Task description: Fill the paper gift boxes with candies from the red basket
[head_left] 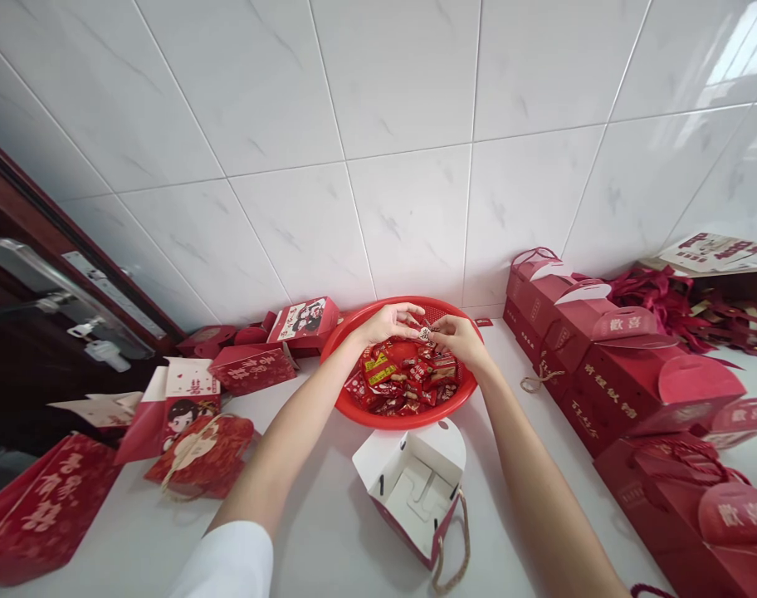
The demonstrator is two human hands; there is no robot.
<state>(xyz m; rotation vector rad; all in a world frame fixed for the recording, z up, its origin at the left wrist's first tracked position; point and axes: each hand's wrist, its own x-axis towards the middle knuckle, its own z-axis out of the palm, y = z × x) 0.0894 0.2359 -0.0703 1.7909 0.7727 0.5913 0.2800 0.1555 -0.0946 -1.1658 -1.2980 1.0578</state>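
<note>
Over the red plastic basket (338, 399), my left hand (388, 324) and my right hand (458, 336) meet at a small wrapped candy (424, 334) with a dark character on pale wrapping. My right thumb and fingers pinch it from the right. My left thumb and curled fingers close on its left side. Beneath them, several red and yellow packaged sweets (382, 370) lie in the basket. In front of the basket stands an open gift box (412, 490), white inside with a rope handle; no sweets show inside it.
Closed red gift boxes (615, 382) line the right side, with dark red ribbons (652, 299) behind them. More red boxes (254, 370) and a red pouch-like box (201, 457) stand at left. A tiled wall (409, 224) rises behind; a door handle (36, 266) is at far left.
</note>
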